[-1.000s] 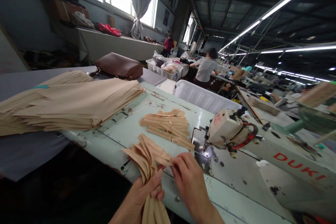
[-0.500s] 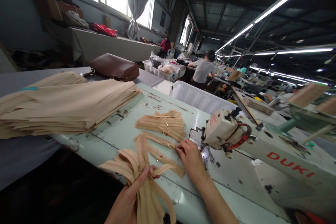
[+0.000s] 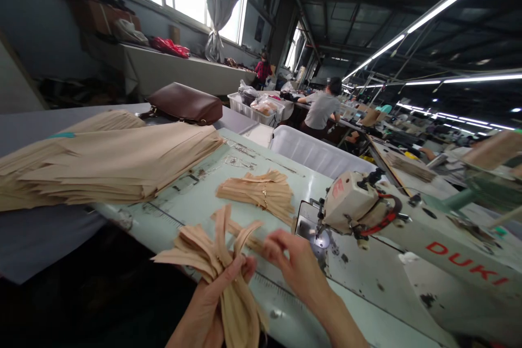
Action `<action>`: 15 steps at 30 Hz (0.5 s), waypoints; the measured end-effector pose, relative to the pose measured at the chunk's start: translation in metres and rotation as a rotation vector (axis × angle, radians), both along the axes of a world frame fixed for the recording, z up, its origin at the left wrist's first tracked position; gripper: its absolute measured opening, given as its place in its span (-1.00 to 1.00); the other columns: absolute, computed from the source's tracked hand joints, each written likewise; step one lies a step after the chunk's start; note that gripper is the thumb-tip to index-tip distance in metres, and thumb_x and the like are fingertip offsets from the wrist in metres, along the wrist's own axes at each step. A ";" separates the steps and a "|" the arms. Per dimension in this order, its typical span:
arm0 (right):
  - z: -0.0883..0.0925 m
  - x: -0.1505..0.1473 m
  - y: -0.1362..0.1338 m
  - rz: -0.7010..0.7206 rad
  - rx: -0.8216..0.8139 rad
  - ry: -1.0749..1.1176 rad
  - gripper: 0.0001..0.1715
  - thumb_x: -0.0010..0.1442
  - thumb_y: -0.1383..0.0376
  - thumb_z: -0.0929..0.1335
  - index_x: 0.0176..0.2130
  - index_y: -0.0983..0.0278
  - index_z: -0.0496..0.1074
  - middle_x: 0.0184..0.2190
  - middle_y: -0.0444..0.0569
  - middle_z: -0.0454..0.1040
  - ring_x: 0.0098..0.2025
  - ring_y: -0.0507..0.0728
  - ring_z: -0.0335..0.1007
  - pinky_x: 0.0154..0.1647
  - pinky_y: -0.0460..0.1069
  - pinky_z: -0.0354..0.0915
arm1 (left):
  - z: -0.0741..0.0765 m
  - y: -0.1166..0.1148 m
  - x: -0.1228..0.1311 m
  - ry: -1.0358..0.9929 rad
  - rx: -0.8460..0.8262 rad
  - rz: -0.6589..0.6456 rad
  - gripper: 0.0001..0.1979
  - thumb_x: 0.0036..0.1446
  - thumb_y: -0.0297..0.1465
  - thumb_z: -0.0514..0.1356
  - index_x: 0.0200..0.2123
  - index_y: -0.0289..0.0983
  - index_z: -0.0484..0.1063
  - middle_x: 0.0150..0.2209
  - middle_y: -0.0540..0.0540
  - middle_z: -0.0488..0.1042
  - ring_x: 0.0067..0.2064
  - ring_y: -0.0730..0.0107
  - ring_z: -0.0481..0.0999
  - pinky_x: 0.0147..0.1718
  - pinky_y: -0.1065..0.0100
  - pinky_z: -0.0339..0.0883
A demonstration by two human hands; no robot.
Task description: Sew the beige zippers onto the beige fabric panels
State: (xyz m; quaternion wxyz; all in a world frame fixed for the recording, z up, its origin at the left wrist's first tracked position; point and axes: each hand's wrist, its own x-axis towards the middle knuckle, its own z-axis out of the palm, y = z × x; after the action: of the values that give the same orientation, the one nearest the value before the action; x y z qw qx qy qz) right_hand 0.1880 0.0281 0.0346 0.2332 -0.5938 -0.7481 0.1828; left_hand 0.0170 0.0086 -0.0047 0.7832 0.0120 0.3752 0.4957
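A fanned bunch of beige zippers (image 3: 204,250) is gripped in my left hand (image 3: 222,288), thumb pressed across the middle and the strips spreading above and below the fist. My right hand (image 3: 291,261), slightly blurred, has its fingertips pinched on the right end of a single beige zipper (image 3: 234,227) lying on the pale green table (image 3: 163,220). Just beyond lies a neat row of more beige zippers (image 3: 255,193), their small metal pulls lined up in the middle.
A sewing machine (image 3: 359,201) stands to the right, its needle area lit. Stacked beige fabric panels (image 3: 110,163) cover the left, with a brown leather bag (image 3: 183,103) behind them. A white plastic bin (image 3: 318,149) sits past the table's far edge. A person (image 3: 322,111) works farther back.
My right hand has moved from the zipper beside the row down onto the nearer one. That other zipper now lies against the row. My left hand keeps its bunch.
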 end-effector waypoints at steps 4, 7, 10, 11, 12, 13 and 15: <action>-0.018 0.016 0.049 -0.334 0.131 -0.166 -0.83 0.28 0.36 0.33 -0.11 0.26 0.45 -0.09 0.05 0.46 -0.08 0.19 0.44 -0.15 0.01 0.31 | -0.003 0.004 -0.003 -0.081 -0.026 0.046 -0.89 0.26 -0.59 0.17 -0.25 -0.36 0.49 -0.36 -0.11 0.54 -0.23 0.29 0.63 -0.04 0.26 0.52; -0.027 0.023 0.062 -0.279 0.118 -0.191 -0.89 0.19 0.43 0.38 -0.29 0.23 0.47 -0.21 -0.03 0.48 -0.10 0.18 0.43 -0.17 -0.01 0.30 | -0.005 0.009 -0.004 -0.154 0.037 0.043 -0.81 0.28 -0.62 0.12 -0.27 -0.35 0.52 -0.59 0.06 0.37 -0.48 0.52 0.52 -0.08 0.38 0.51; -0.027 0.027 0.051 -0.245 0.121 -0.192 -0.86 0.21 0.44 0.37 -0.37 0.23 0.43 -0.29 -0.08 0.47 -0.15 0.14 0.42 -0.16 -0.02 0.29 | -0.010 0.014 -0.005 -0.178 0.054 0.058 -0.72 0.29 -0.65 0.07 -0.37 -0.34 0.52 -0.74 0.16 0.16 -0.66 0.61 0.33 -0.15 0.47 0.51; -0.026 0.027 0.046 -0.240 0.122 -0.190 -0.86 0.22 0.45 0.36 -0.36 0.24 0.42 -0.30 -0.09 0.47 -0.16 0.12 0.42 -0.15 -0.03 0.29 | -0.012 0.015 -0.005 -0.179 0.044 0.062 -0.72 0.29 -0.64 0.08 -0.42 -0.34 0.51 -0.74 0.14 0.18 -0.64 0.59 0.37 -0.12 0.43 0.52; -0.025 0.028 0.042 -0.235 0.121 -0.189 -0.86 0.24 0.44 0.35 -0.35 0.24 0.41 -0.31 -0.09 0.47 -0.18 0.11 0.42 -0.16 -0.04 0.29 | -0.013 0.014 -0.005 -0.179 0.025 0.062 -0.72 0.29 -0.61 0.11 -0.45 -0.34 0.49 -0.71 0.10 0.25 -0.57 0.54 0.46 -0.07 0.37 0.51; -0.025 0.028 0.040 -0.231 0.119 -0.190 -0.86 0.27 0.44 0.32 -0.32 0.25 0.41 -0.31 -0.09 0.47 -0.20 0.10 0.42 -0.17 -0.05 0.29 | -0.014 0.014 -0.005 -0.173 -0.005 0.058 -0.74 0.29 -0.57 0.14 -0.47 -0.34 0.48 -0.65 0.03 0.36 -0.45 0.44 0.56 -0.02 0.30 0.51; -0.026 0.026 0.042 -0.236 0.120 -0.200 -0.87 0.32 0.42 0.27 -0.23 0.25 0.41 -0.27 -0.07 0.48 -0.22 0.09 0.43 -0.21 -0.05 0.30 | -0.013 0.011 -0.002 -0.132 -0.058 0.044 -0.79 0.28 -0.48 0.19 -0.44 -0.37 0.49 -0.42 -0.16 0.56 -0.15 0.17 0.63 0.04 0.19 0.48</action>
State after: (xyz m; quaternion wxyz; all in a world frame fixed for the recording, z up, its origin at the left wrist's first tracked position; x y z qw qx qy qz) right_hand 0.2138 0.0703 0.0087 0.2125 -0.6779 -0.7021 0.0490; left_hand 0.0146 0.0194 -0.0176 0.7952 -0.0516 0.3371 0.5014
